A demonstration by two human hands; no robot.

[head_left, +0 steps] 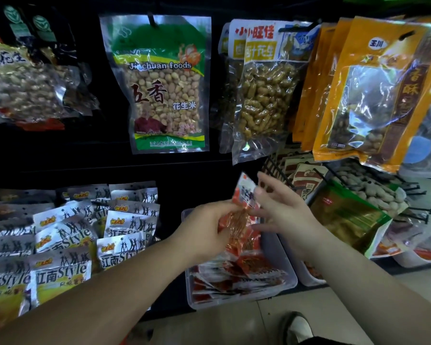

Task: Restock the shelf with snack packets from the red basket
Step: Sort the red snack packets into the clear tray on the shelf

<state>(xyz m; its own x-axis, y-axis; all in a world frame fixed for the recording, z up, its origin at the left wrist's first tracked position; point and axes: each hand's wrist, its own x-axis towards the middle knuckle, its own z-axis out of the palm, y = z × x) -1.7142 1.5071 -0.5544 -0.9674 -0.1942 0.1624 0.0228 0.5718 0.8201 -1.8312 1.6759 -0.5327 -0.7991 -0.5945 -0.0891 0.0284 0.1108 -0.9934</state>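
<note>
Over the clear plastic bin [288,278] at the middle of the scene, both hands have one packet [245,195] held up between them. Its long axis is close to upright, the top end pointing up and leaning a little right and far. That top is white with red and blue print too blurry to read, and the lower half is crinkly orange see-through film. The left hand [204,230] pinches that lower half, fingers curled round it. The right hand [284,210] is spread, fingers mostly straight, with a fingertip touching the packet's right edge. Below them the bin is full of flat red packets [237,275] lying every which way. Near left is a stack of shiny silver pouches [62,270] reading "Style". Up on hooks hangs a clear bag [164,90] of pale round peanuts with green ends, marked "Jinchuan foods". Right of it is a bag of brown sticks [264,95], then glossy orange bags [373,90] with windows. A shoe [299,327] shows on the tiles, near right.
</note>
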